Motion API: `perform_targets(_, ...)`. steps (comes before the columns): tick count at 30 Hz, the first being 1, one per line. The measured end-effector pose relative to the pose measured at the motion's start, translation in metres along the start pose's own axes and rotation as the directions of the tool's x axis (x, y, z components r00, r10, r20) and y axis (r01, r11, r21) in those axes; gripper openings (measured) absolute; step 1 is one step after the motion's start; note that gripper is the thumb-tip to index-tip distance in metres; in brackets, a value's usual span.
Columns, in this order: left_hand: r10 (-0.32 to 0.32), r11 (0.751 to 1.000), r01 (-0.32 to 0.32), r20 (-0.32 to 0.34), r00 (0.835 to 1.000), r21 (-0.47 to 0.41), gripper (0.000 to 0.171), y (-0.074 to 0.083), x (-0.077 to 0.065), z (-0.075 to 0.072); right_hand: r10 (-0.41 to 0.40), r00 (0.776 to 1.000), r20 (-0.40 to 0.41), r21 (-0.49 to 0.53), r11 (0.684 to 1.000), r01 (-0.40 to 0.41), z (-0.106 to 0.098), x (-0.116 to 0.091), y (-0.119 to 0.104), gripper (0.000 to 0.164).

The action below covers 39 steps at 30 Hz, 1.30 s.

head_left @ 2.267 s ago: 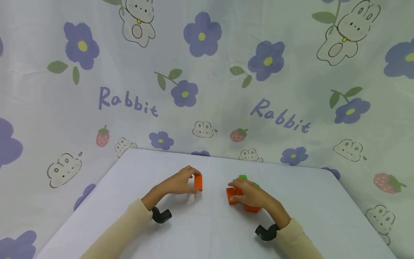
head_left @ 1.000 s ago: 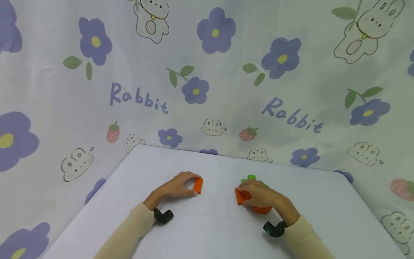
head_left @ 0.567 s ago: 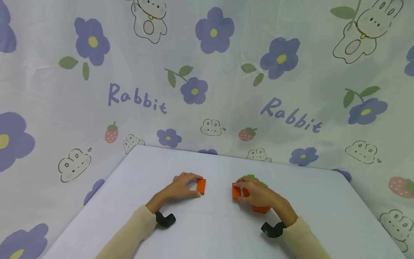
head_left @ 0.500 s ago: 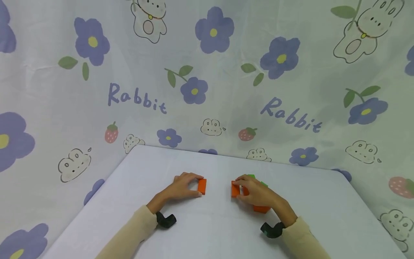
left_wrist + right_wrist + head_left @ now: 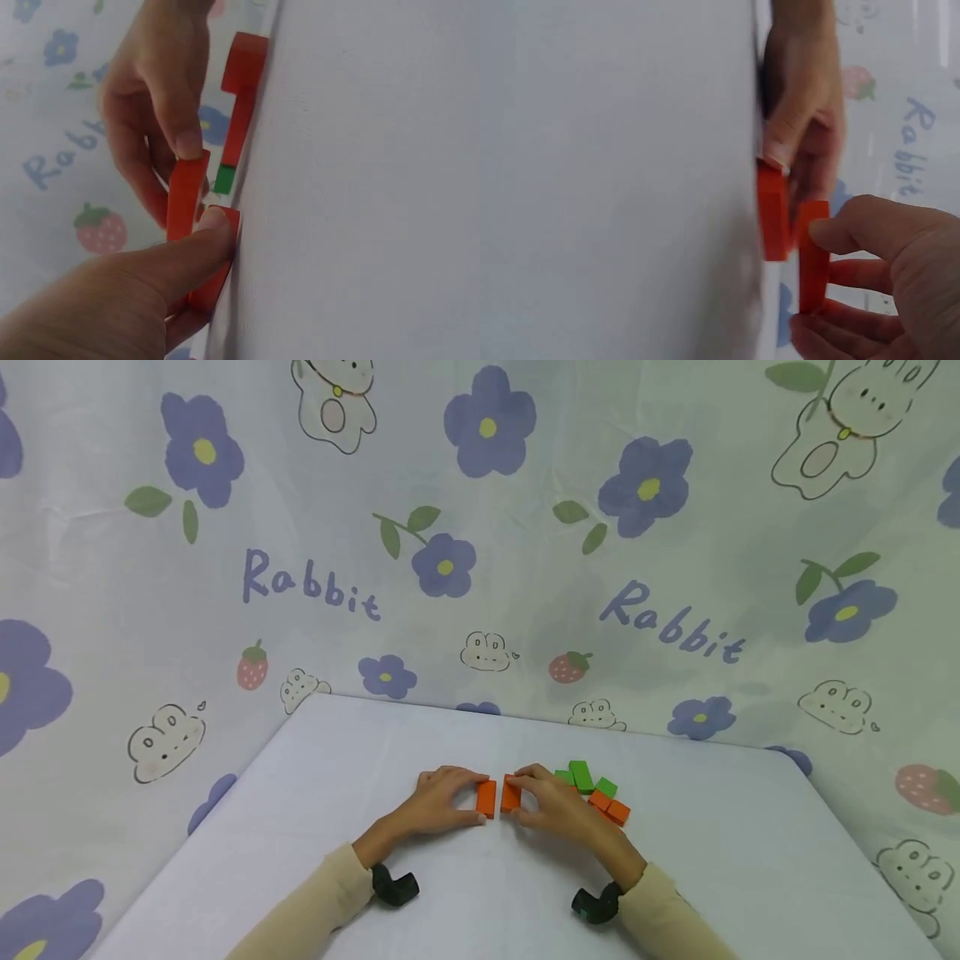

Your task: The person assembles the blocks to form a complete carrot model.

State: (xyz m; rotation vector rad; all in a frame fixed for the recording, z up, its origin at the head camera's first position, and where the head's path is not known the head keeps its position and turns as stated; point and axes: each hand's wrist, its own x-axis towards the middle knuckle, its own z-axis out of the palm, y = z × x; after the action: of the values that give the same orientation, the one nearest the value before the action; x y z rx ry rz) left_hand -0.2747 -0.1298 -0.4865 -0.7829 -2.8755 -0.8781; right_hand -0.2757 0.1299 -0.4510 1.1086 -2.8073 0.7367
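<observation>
In the head view my left hand [image 5: 437, 803] pinches an orange rectangular block [image 5: 486, 799] at its two ends, between thumb and fingers. The left wrist view shows this block [image 5: 215, 285] down at the white tabletop. Just across a narrow gap, my right hand [image 5: 562, 810] pinches a second orange block [image 5: 512, 795], also by its ends. Seen from the right wrist, that second block [image 5: 814, 259] stands a little off the table surface, beside the left hand's block [image 5: 773, 214]. The two blocks lie nearly parallel.
Right of the right hand lies a loose group of blocks: a long green one [image 5: 581, 777], a small green one [image 5: 607, 788], orange ones [image 5: 618, 812], others partly covered by the hand. A patterned rabbit-and-flower cloth [image 5: 420, 635] hangs behind the white table [image 5: 360, 735].
My right hand has taken its orange block out of the group and moved it left, close to the other orange block. My left hand, still holding its block, has shifted slightly right.
</observation>
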Motion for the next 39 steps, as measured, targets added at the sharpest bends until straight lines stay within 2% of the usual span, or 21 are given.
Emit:
perform_targets(3,0.013,1.0,-0.013,-0.022,1.0,0.004,0.063,0.0,-0.001,0.002,-0.006,1.0,0.007,-0.016,1.0,0.006,0.013,0.001,0.0,0.048)
perform_targets(8,0.015,1.0,-0.015,-0.017,1.0,0.026,0.065,-0.001,-0.002,0.005,-0.005,1.0,0.025,-0.022,1.0,0.006,0.024,-0.003,0.001,0.05)
perform_targets(17,0.021,0.999,-0.021,-0.001,1.0,0.044,0.065,-0.001,0.004,0.0,0.0,1.0,-0.024,0.022,1.0,0.0,0.026,-0.001,0.007,0.05)
perform_targets(22,0.026,0.998,-0.026,-0.002,1.0,0.054,0.065,-0.002,0.003,0.002,0.001,0.999,-0.032,0.044,0.999,0.0,0.028,-0.002,0.008,0.043)
perform_targets(29,0.012,1.0,-0.012,0.012,1.0,0.023,0.06,-0.002,0.001,0.002,0.02,1.0,-0.023,0.05,0.999,-0.019,0.027,-0.003,0.006,0.042)
perform_targets(39,-0.015,0.999,0.014,-0.017,1.0,-0.037,0.055,-0.004,0.002,0.0,0.014,0.998,-0.056,0.025,1.0,-0.013,0.028,-0.002,0.006,0.045)
